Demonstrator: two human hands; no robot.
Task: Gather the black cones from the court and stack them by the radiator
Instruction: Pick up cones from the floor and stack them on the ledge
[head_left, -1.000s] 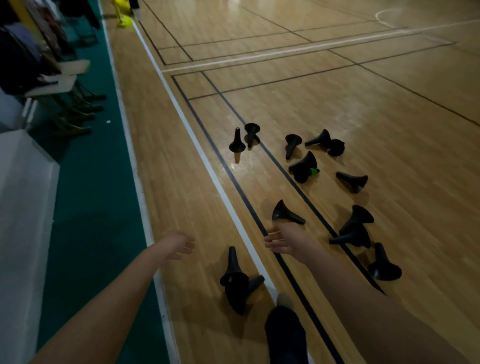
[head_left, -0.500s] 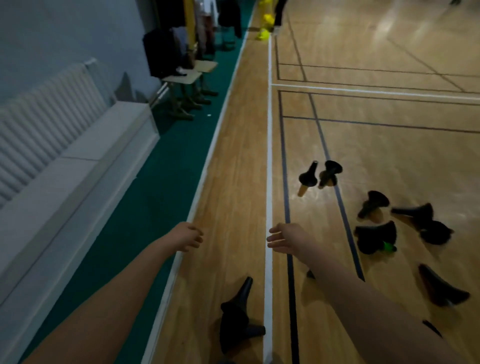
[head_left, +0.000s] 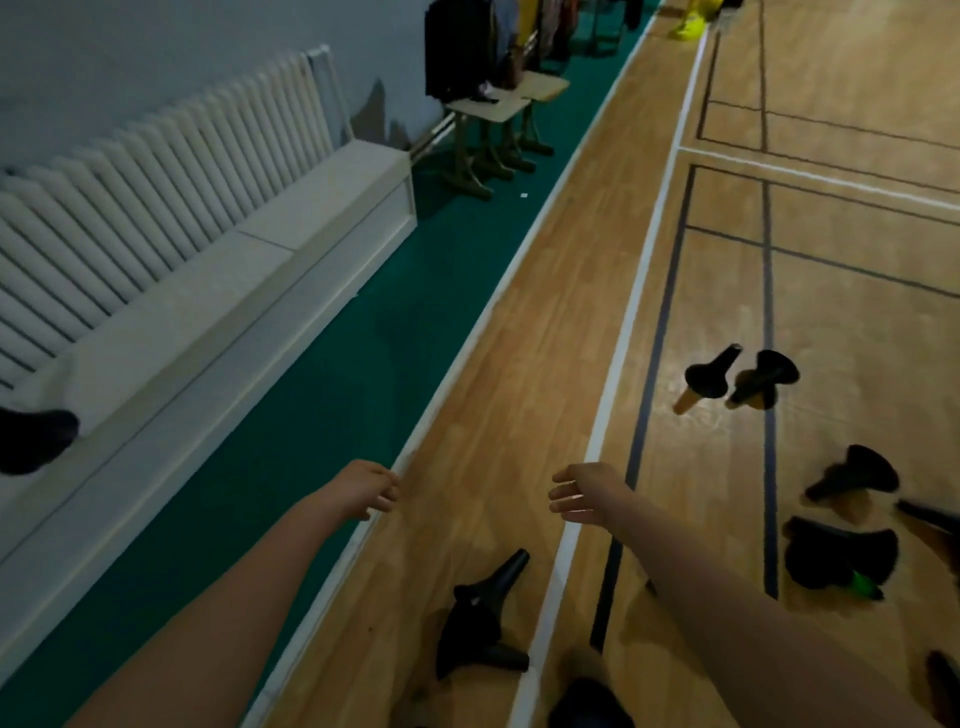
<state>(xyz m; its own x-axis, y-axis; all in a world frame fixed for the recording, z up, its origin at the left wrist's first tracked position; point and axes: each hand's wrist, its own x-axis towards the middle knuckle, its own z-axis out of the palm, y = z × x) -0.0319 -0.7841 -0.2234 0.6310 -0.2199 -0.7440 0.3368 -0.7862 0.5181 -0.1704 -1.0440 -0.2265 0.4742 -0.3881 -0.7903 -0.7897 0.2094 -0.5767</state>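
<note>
Black cones are shown as funnel-shaped pieces, each with a flared base and a narrow neck, matt and dark against the glossy wooden court floor (head_left: 519, 364). One pair of cones (head_left: 480, 623) is seen lying tipped together between the two forearms, just left of the white line (head_left: 623, 332); one neck points up and away, the other toward the line. A second pair (head_left: 737, 376) is seen farther out between the dark court lines: the left cone appears upright on its base, the right one tipped on its side. Further cones (head_left: 852, 475) lie toppled near the right edge, one cluster (head_left: 839, 558) with a small green object (head_left: 865, 584) at its lower side.

The left hand (head_left: 358, 491) is held out over the border between wood and green floor strip (head_left: 322, 405), its fingers (head_left: 387, 486) loosely curled and holding nothing. The right hand (head_left: 587, 491) is held out just beside the white line, fingers (head_left: 563, 504) slightly spread and relaxed, also holding nothing. The nearest pair of cones lies below and between both hands, touched by neither; the other cones lie well apart, to the right of the right hand.

The white radiator (head_left: 156, 182) is mounted on the wall at the left, above a low white ledge (head_left: 234, 312). A dark object (head_left: 34, 439), too dim to identify, rests on the ledge at the left edge.
</note>
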